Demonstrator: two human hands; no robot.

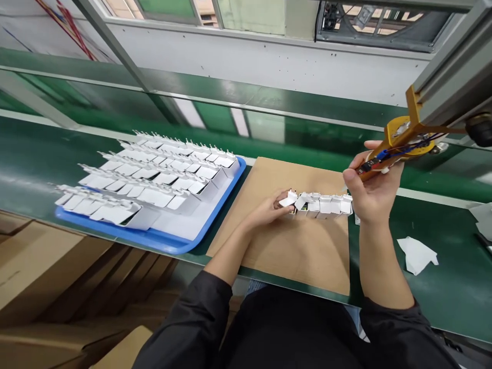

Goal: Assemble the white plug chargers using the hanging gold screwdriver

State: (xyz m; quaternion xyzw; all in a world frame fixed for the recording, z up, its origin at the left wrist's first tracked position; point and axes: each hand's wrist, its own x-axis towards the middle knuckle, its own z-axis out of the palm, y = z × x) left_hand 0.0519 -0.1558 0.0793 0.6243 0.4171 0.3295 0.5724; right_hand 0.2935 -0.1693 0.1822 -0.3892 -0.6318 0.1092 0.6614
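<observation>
My left hand (pixel 271 207) is closed around the left end of a row of small white cases (pixel 326 204) with open flaps. The row stands on a brown cardboard sheet (pixel 303 246). Through one gap between flaps, something dark and greenish shows inside a case. To the right and higher, my right hand (pixel 378 197) has its thumb and fingers around the lower end of a gold-coloured metal device (pixel 400 138) with blue and black wires. That device hangs from a grey metal beam; its exact kind is unclear.
A blue tray (pixel 203 230) at the left bears several rows of similar white cases (pixel 154 179) with upright pins. A torn white paper scrap (pixel 417 254) lies on the green bench (pixel 457 271) at the right. Cardboard boxes (pixel 46 266) stand below the bench at the left.
</observation>
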